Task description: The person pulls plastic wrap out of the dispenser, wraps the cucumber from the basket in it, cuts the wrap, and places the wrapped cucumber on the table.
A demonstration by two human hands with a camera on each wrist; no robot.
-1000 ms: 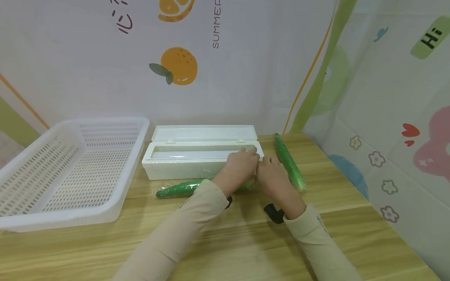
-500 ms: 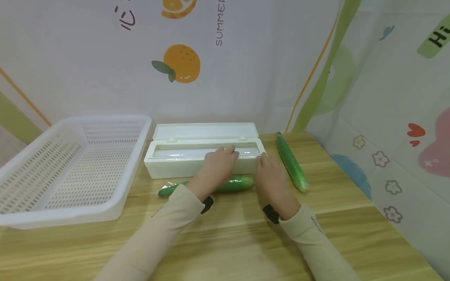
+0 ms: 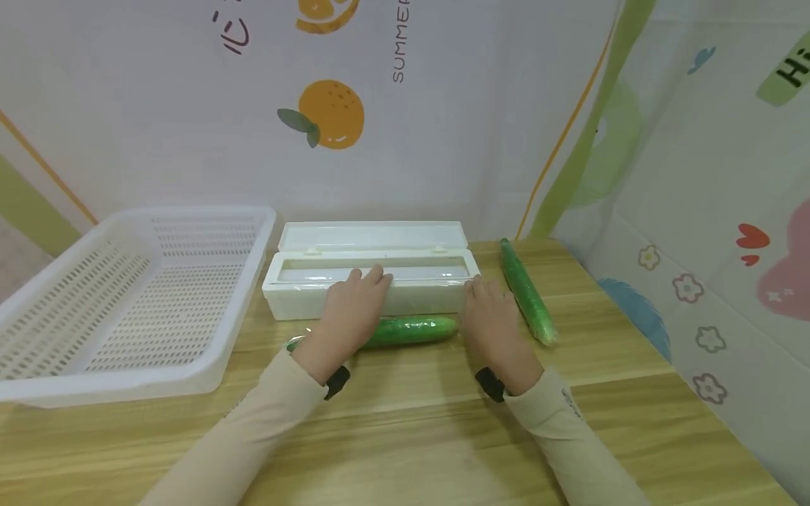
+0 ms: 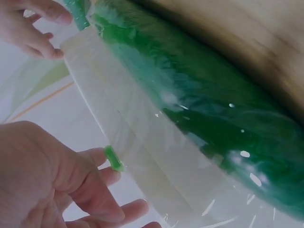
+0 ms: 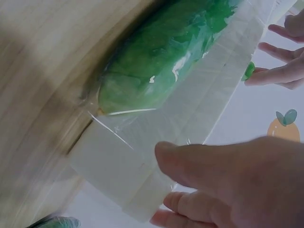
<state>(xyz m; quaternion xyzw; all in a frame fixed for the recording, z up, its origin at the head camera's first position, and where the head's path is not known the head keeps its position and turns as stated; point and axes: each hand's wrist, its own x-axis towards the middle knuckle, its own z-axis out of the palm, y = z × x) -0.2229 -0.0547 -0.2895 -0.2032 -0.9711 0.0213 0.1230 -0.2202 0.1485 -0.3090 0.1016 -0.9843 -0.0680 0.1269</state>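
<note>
In the head view a white cling film dispenser (image 3: 297, 301) stands with its lid up and a film roll inside. Clear film (image 5: 190, 104) hangs over its front and covers a green cucumber (image 3: 411, 332) lying before it. At the upper front edge, fingertips of my left hand (image 3: 351, 313) press a small green slide cutter (image 4: 113, 159), a little left of the dispenser's middle. The left thumb stays apart from the cutter. My right hand (image 3: 490, 323) grips the dispenser's right front corner, thumb on the front, fingers over the edge.
A second cucumber (image 3: 526, 292), wrapped in film, lies right of the dispenser. On the left stands a white perforated basket (image 3: 218, 362). The wooden table (image 3: 411, 436) meets a printed curtain (image 3: 443, 140) behind and on the right.
My left hand has slid leftward along the dispenser's front edge, from beside the right hand to left of the middle. The right hand stays at the corner.
</note>
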